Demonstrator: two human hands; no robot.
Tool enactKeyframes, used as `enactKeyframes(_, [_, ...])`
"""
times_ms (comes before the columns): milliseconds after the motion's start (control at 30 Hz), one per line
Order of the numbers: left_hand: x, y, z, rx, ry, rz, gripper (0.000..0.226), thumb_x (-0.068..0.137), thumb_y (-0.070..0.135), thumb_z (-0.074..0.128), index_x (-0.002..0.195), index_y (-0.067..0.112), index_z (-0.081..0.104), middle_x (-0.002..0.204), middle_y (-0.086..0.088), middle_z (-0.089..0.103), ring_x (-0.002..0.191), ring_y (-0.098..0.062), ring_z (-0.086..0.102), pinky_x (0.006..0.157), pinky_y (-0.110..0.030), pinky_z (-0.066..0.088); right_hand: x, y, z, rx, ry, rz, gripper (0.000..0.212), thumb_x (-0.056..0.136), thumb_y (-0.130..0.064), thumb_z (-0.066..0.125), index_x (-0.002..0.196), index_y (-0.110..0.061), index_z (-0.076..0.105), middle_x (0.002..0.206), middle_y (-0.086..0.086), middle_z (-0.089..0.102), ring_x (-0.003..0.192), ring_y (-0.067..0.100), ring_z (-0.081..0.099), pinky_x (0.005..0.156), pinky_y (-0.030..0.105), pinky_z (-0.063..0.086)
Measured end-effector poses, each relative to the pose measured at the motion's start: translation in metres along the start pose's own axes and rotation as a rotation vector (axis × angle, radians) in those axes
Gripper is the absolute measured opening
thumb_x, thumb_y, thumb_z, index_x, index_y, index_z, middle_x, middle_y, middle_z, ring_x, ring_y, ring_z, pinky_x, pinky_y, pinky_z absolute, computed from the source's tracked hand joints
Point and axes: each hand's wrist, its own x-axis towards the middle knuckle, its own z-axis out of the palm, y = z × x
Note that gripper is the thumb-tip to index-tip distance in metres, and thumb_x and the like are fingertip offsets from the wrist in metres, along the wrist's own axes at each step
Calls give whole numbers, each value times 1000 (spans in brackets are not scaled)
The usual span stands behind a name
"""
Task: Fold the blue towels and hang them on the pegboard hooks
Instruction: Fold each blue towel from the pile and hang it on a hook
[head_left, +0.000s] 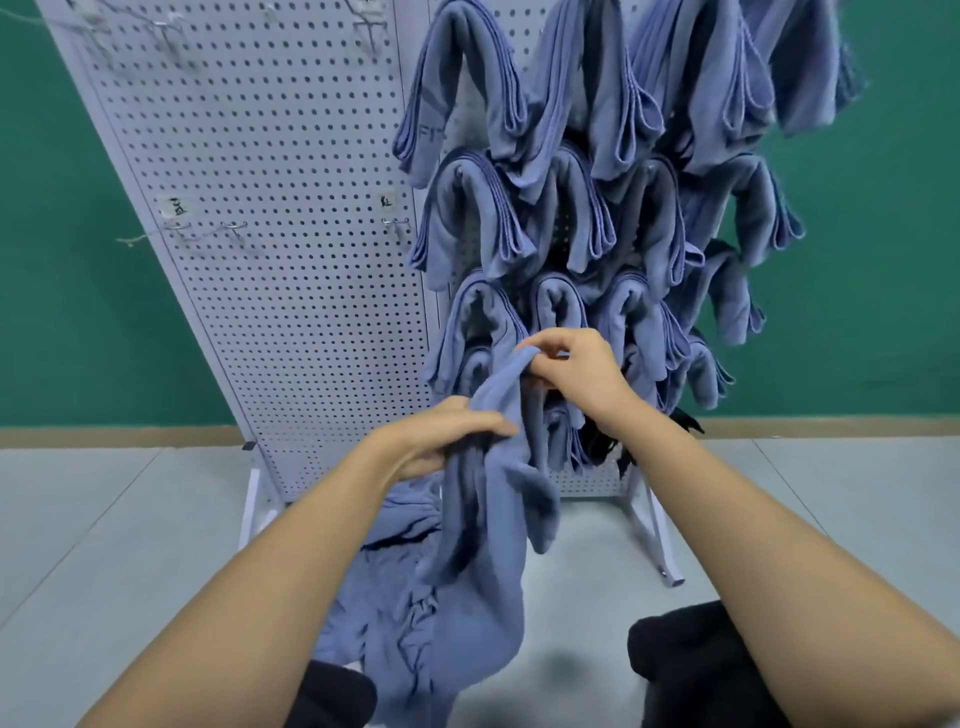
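A person's right hand pinches the top edge of a blue towel while the left hand grips it lower down, before a pegboard hung with folded towels. The cloth hangs limp and light, likely best held at edges and corners.

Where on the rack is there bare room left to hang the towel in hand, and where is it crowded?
Free: the left panel of the pegboard, from its left edge to the hung towels, with bare hooks at mid-height. Crowded: the right panel, layered with overlapping towels; a towel pile covers the floor at its foot.
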Motion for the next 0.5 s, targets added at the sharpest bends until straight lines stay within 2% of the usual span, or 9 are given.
enactKeyframes(67, [4, 0, 9, 209, 3, -54, 58, 66, 40, 80, 115, 13, 62, 110, -7, 70, 103, -19, 67, 94, -37, 52, -1, -2, 2, 56, -14, -18, 14, 91, -3, 59, 97, -4, 72, 73, -2, 67, 63, 3, 62, 64, 15, 52])
enactKeyframes(133, [7, 4, 13, 239, 43, -97, 50, 74, 36, 77, 114, 11, 62, 108, -8, 71, 101, -20, 67, 96, -40, 51, 0, -4, 4, 80, -54, -26, 14, 91, -5, 60, 101, -7, 71, 78, 5, 68, 71, 12, 63, 69, 20, 55])
enactKeyframes(200, [8, 8, 13, 10, 93, -54, 26, 88, 23, 66, 112, 13, 63, 108, -11, 70, 98, -22, 67, 98, -41, 49, 1, -1, 2, 128, -91, 15, 18, 91, -6, 61, 108, -9, 67, 85, 11, 68, 78, 17, 66, 75, 25, 57])
enactKeyframes(267, [5, 12, 7, -272, 103, 31, 15, 94, 16, 58, 107, 19, 65, 106, -13, 69, 93, -24, 66, 94, -40, 50, 1, 3, -3, 183, -100, 76, 16, 92, -8, 61, 107, -10, 63, 84, 10, 66, 76, 15, 65, 70, 22, 56])
enactKeyframes(367, [-5, 19, 1, -522, 71, 72, 28, 94, 22, 56, 115, 6, 63, 117, -19, 64, 101, -26, 65, 92, -36, 53, -5, 13, -12, 226, -67, 195, 6, 95, -14, 58, 94, -9, 59, 79, 5, 62, 67, 11, 59, 60, 18, 52])
enactKeyframes(433, [-10, 24, 1, -599, 76, 117, 36, 92, 28, 58, 119, 4, 62, 117, -17, 65, 105, -25, 65, 89, -36, 55, -10, 24, -19, 168, -68, 266, 18, 96, -24, 55, 84, -11, 57, 72, 0, 58, 61, 9, 51, 55, 17, 48])
enactKeyframes(500, [-16, 30, 4, -668, 63, 181, 29, 91, 28, 57, 110, 7, 66, 106, -12, 70, 98, -21, 68, 79, -32, 57, -15, 33, -23, 197, -110, 357, 28, 97, -34, 52, 81, -12, 58, 69, -2, 57, 63, 11, 52, 68, 25, 52])
